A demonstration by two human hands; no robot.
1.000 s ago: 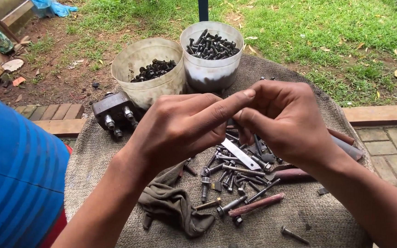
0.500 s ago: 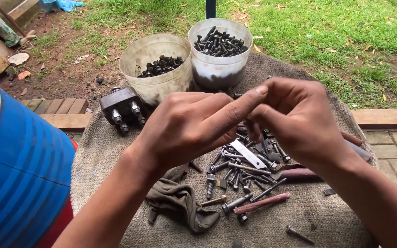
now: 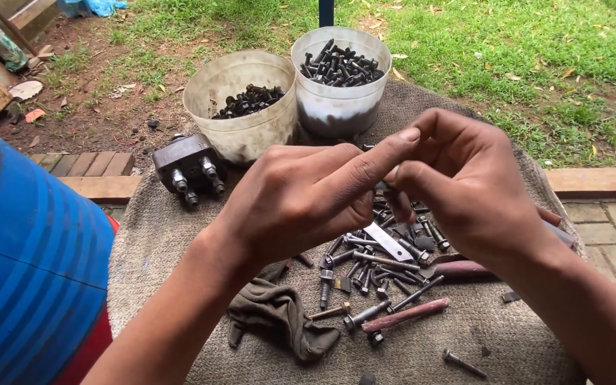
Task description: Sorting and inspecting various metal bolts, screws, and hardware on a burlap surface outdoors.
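Note:
My left hand (image 3: 308, 196) and my right hand (image 3: 458, 185) meet fingertip to fingertip above a pile of bolts (image 3: 379, 264). Between the fingers both hands pinch a small dark metal piece (image 3: 381, 187), mostly hidden by the fingers. The pile lies on a burlap cloth (image 3: 165, 235), with a flat silver strip (image 3: 388, 241) on top of the bolts and a dark rag (image 3: 279, 317) beside them.
Two translucent tubs stand at the back of the cloth, the left tub (image 3: 240, 107) holding dark nuts, the right tub (image 3: 341, 78) holding bolts. A grey metal part (image 3: 189, 170) lies left of them. A blue drum (image 3: 30, 278) stands at the left. Grass lies beyond.
Both hands have stayed together over the pile, shifting only slightly. The view has dropped a little, so the tubs sit lower in the frame.

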